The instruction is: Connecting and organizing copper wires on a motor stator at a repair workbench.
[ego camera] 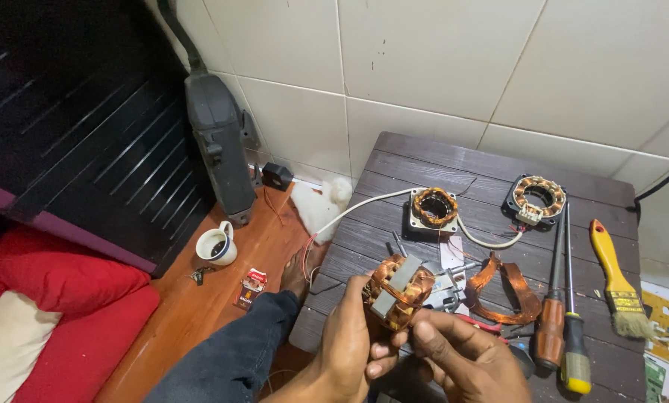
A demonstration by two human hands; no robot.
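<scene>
Head view: left hand (347, 343) clasped around copper-wound stator (397, 289), held just above near edge of dark wooden table (424, 160). Right hand (461, 358) pinching stator's lower side with fingertips. Loose copper coil (502, 287) lying just beyond. Two screwdrivers (562, 321) and yellow brush (616, 280) resting farther right.

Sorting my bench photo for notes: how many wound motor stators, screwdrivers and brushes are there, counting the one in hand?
Wound stators: 3 (held in both hands, square-framed, black-framed)
Screwdrivers: 2 (brown-handled, yellow-and-black-handled)
Brushes: 1 (yellow-handled)
Total: 6
</scene>
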